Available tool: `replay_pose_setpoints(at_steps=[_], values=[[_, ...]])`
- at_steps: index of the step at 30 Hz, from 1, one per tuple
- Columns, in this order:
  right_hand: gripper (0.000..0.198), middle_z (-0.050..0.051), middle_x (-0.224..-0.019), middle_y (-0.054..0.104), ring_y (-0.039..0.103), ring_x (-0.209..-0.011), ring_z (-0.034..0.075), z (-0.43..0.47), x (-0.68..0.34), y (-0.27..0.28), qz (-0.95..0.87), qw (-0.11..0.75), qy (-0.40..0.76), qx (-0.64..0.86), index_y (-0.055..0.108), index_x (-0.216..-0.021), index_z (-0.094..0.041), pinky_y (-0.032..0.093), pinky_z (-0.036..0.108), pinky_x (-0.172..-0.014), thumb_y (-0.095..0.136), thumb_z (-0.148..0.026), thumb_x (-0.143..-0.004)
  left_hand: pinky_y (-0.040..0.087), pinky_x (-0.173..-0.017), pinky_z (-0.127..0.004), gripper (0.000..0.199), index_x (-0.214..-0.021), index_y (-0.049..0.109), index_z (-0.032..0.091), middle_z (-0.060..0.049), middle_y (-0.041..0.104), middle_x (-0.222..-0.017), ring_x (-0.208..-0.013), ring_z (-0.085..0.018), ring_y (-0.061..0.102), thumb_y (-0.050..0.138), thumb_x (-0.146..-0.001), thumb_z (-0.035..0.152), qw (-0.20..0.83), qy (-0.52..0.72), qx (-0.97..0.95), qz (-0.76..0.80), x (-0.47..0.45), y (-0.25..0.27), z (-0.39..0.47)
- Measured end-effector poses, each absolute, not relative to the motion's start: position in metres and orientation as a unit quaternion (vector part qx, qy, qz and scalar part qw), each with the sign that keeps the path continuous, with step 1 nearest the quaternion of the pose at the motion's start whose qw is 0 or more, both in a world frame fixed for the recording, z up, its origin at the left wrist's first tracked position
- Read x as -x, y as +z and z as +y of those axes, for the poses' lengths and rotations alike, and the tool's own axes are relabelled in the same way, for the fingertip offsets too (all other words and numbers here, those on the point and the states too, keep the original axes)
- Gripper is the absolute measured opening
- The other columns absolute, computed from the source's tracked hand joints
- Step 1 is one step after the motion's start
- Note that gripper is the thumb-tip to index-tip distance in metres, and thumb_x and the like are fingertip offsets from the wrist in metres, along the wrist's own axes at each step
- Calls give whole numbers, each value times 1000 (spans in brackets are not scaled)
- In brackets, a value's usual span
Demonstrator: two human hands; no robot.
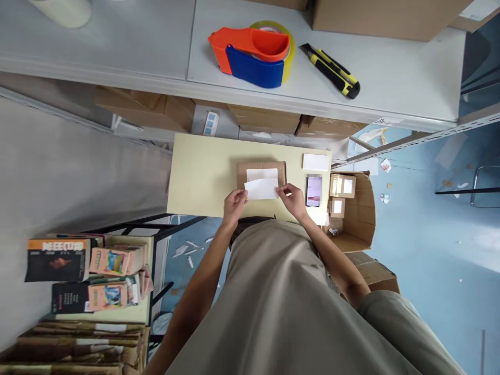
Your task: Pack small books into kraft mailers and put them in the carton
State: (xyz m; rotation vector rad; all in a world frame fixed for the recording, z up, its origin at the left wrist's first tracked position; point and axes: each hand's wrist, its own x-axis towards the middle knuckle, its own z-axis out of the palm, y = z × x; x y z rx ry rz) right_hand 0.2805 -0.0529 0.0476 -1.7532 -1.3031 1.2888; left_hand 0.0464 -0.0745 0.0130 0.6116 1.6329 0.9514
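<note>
A white label is stretched between my two hands, its lower edge toward me. My left hand pinches its left end, and my right hand pinches the right end. Just behind the label lies a small brown cardboard box on the pale yellow table. Another white patch shows on the box top, partly covered by the label I hold. To the right of my right hand rests a phone with its screen lit, and beyond it a stack of white labels.
On the shelf above are an orange and blue tape dispenser and a yellow and black utility knife. An open carton with small boxes stands right of the table. Books and flattened cardboard are at lower left.
</note>
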Motion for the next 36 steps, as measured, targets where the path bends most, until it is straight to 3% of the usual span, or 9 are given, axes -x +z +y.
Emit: replay_pose_setpoints(at_steps=[5,10,18,23,36], values=[[29,7,-90,80,74,-83,22,-32,-272,23,-521,231,437,696,70,-88,-22,53,30,-80,63,-47,-101,59,-88,-35,33,-94,73,19,-7,78,-92,-90,-22,73,79,-88,51,483,367,-326,725,-38,-13,-42],[27,10,-102,84,78,-94,24,-9,-270,15,-551,136,385,728,76,-103,-19,53,29,-84,61,-40,-108,57,-91,-34,21,-97,75,17,-9,79,-96,-93,-23,73,68,-95,37,433,322,-402,739,-42,-27,-17],[27,12,-112,85,80,-105,26,1,-266,15,-564,57,355,743,80,-114,-17,54,29,-89,58,-33,-111,55,-91,-34,20,-99,78,18,-9,80,-96,-91,-24,73,63,-98,32,398,257,-429,770,-49,-34,-9],[26,13,-117,84,79,-110,27,4,-263,16,-564,36,355,745,80,-117,-17,55,30,-93,57,-27,-110,54,-94,-34,22,-102,79,17,-11,82,-105,-100,-25,74,62,-99,31,384,225,-433,784,-51,-34,-6],[20,12,-115,84,79,-113,29,13,-267,11,-574,8,351,740,82,-103,-19,58,33,-99,63,-26,-105,55,-97,-35,27,-109,82,15,-14,83,-111,-108,-28,76,62,-99,30,378,188,-427,800,-53,-34,1]])
